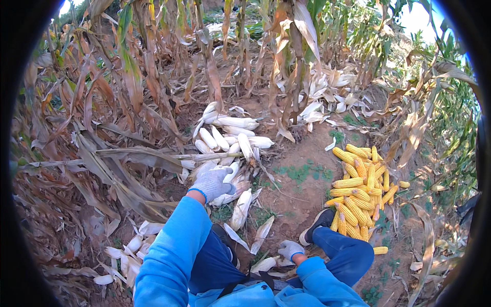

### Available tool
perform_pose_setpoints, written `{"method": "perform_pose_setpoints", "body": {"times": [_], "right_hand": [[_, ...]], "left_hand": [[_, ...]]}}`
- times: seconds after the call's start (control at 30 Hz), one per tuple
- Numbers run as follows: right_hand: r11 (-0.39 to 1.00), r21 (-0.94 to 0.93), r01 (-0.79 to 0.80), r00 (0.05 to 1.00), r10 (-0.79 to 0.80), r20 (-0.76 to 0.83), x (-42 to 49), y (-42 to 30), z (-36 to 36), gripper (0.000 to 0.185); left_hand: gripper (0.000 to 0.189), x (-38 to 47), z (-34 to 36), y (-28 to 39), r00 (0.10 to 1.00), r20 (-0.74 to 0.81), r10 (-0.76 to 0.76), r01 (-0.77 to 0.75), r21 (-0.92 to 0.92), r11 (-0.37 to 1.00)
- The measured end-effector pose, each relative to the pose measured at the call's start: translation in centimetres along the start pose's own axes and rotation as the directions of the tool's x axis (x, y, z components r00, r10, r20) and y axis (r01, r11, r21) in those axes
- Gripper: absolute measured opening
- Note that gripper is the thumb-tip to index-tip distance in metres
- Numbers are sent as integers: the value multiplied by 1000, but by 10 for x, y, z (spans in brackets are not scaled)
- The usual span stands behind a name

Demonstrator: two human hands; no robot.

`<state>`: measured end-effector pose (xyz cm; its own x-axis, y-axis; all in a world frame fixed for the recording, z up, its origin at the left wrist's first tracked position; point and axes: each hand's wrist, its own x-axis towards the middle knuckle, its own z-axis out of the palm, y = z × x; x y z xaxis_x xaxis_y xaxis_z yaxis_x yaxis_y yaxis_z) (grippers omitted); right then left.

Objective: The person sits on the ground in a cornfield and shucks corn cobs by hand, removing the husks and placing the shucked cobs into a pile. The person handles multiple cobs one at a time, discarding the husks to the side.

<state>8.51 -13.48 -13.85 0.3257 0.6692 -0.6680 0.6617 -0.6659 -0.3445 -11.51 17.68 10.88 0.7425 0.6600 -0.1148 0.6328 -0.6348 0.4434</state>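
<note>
My left hand (213, 183), in a pale knit glove with a blue cuff, reaches over a pile of corn ears in whitish husks (234, 132). Its thumb stands apart from the fingers, and a husked-over ear (231, 172) shows just beyond them. A dry corn stalk (209, 156) lies across the pile past my fingertips. My right hand (290, 250), gloved alike, is low between my legs with its fingers curled; whether it holds something small is hidden. Loose husk pieces (262, 235) and an ear in its husk (241, 209) lie between my hands.
Bare yellow corn cobs (356, 192) are heaped beside my right shoe (317, 226). Stripped husks (132, 249) lie at my left, more husks (326, 90) farther back. Dry standing corn stalks (295, 61) rise ahead; bent dry leaves (115, 184) crowd the left side.
</note>
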Motion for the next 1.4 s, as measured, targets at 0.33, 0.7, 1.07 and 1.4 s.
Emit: {"method": "perform_pose_setpoints", "body": {"times": [0.33, 0.7, 1.07, 1.4], "right_hand": [[997, 33, 65, 983, -70, 170, 7, 4, 18, 41], [997, -13, 70, 956, -63, 287, 10, 2, 38, 38], [986, 164, 35, 951, -84, 298, 18, -12, 29, 40], [993, 55, 102, 986, -108, 126, 100, -80, -29, 40]], "left_hand": [[43, 11, -9, -59, 968, -19, -251, 221, -412, 884], [38, 15, -8, -58, 976, 25, -218, 192, -584, 789], [38, 9, -13, -59, 994, 21, -104, 103, -437, 893], [55, 30, 62, -131, 827, 546, -130, 377, -369, 849]]}}
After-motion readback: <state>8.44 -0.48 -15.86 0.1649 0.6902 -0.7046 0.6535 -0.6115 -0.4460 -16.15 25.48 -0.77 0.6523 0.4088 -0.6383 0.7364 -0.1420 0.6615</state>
